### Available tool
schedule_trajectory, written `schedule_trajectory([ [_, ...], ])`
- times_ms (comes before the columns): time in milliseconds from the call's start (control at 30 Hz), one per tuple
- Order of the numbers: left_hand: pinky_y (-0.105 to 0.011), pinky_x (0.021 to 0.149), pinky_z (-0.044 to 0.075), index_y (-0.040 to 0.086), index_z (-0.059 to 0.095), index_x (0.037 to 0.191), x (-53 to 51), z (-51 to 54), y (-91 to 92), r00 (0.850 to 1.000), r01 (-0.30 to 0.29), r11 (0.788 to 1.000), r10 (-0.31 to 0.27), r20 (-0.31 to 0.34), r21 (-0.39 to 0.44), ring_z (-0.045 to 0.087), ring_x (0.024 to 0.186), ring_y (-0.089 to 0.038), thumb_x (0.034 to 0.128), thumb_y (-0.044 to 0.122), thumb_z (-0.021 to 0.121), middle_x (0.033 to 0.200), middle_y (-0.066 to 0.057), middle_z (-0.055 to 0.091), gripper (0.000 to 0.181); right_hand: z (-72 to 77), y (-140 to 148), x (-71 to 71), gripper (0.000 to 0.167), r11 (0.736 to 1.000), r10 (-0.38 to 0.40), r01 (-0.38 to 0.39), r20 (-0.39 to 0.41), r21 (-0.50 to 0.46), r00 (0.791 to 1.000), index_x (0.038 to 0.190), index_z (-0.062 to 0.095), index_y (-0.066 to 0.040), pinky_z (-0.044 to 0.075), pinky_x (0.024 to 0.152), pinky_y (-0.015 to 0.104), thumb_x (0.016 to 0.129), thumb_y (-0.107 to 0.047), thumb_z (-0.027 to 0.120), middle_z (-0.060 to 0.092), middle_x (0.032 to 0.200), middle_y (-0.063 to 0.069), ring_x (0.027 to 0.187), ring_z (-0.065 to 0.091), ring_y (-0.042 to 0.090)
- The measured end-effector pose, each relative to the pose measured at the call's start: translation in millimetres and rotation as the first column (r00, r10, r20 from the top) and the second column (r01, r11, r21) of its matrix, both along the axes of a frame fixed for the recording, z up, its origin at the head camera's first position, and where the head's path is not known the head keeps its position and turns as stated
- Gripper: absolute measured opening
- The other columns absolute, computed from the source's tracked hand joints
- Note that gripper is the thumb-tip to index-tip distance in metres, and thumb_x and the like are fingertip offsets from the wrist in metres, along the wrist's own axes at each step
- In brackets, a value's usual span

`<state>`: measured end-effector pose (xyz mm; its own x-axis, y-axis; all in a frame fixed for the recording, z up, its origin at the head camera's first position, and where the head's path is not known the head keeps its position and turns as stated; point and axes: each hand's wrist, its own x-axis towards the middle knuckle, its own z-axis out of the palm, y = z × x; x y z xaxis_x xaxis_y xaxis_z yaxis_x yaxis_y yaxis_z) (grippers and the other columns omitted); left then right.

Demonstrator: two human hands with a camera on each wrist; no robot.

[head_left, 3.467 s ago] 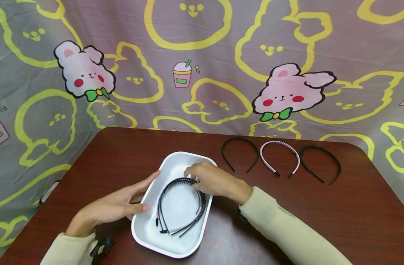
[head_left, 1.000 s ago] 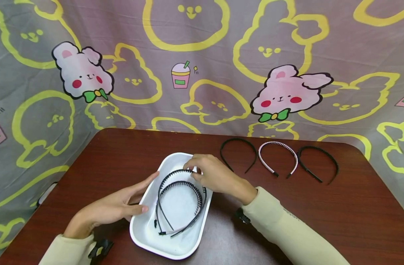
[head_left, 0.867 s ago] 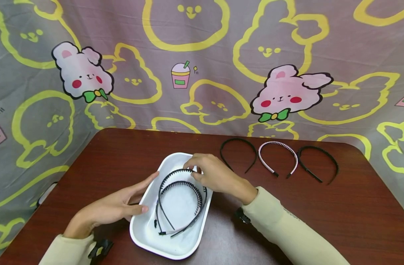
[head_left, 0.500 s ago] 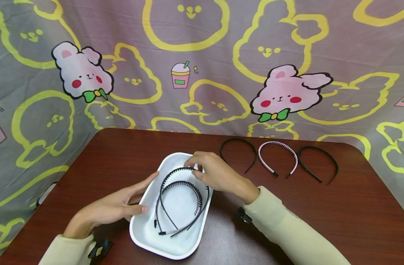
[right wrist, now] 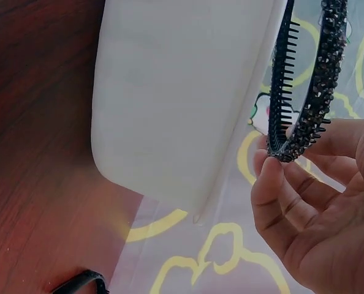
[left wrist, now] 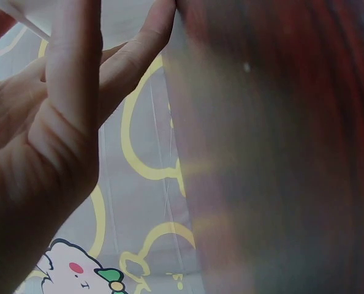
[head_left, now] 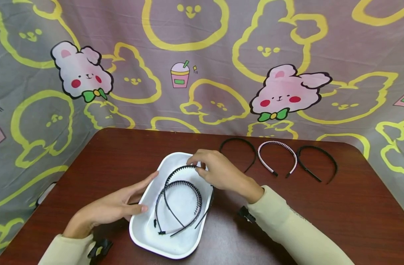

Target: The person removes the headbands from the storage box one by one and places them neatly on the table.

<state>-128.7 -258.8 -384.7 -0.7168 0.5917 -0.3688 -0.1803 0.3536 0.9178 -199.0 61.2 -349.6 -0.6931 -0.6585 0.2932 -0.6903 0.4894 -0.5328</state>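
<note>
The beaded headband [right wrist: 326, 68] looks rough and glossy; the tray [head_left: 168, 246], smooth, softly shiny plastic; the bench [head_left: 354, 206], glossy grained wood; the far curtain [head_left: 215, 66], matt, creased cloth.

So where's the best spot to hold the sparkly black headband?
I'd pinch the sparkly black headband near the middle of its curve, where the right hand holds it, coming from above on the right. It's a thin arch with teeth inside, and its open ends point away from that hand.
</note>
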Motion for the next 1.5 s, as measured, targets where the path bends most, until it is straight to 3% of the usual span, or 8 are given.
schedule_trajectory([
  [567,-0.044,0.098,0.057,0.042,0.008,0.168,-1.3,0.0,-0.7,1.0,-0.005,1.0,0.005,-0.011,-0.017,0.02,0.156,-0.05,0.1024,0.018,0.067,0.177,-0.006,-0.01,0.091,5.2,16.3,2.3,0.027,1.0,-0.026,0.026,0.014,-0.005,1.0,0.113,0.079,-0.007,0.051,0.076,0.027,0.094,0.007,0.065,0.075,0.105,0.003,0.085,0.062,0.012],
  [967,-0.046,0.096,0.058,0.043,0.009,0.168,-1.7,1.5,-0.7,1.0,-0.025,0.999,0.025,0.005,-0.036,0.021,0.155,-0.051,0.1018,0.018,0.068,0.177,-0.007,-0.01,0.092,10.5,36.5,4.2,0.028,0.997,-0.06,0.065,0.088,-0.05,0.994,0.113,0.079,-0.006,0.05,0.075,0.03,0.094,0.006,0.062,0.073,0.102,0.005,0.085,0.058,0.013],
  [1200,-0.045,0.096,0.058,0.043,0.008,0.168,-1.0,1.4,-0.9,1.0,-0.013,1.0,0.013,0.003,-0.02,0.021,0.155,-0.05,0.1025,0.017,0.067,0.177,-0.007,-0.01,0.091,7.3,50.0,2.6,0.025,0.995,-0.088,0.09,0.059,-0.032,0.994,0.111,0.078,-0.006,0.051,0.079,0.033,0.093,0.007,0.065,0.073,0.099,0.007,0.089,0.061,0.016],
  [1500,-0.044,0.097,0.057,0.042,0.009,0.168,-0.6,1.7,-0.7,1.0,-0.016,1.0,0.015,-0.008,-0.018,0.021,0.155,-0.05,0.1024,0.018,0.067,0.177,-0.008,-0.009,0.091,8.6,66.4,1.3,0.025,0.994,-0.1,0.101,0.034,-0.027,0.994,0.109,0.079,-0.007,0.052,0.076,0.034,0.092,0.007,0.067,0.072,0.097,0.002,0.088,0.06,0.015],
])
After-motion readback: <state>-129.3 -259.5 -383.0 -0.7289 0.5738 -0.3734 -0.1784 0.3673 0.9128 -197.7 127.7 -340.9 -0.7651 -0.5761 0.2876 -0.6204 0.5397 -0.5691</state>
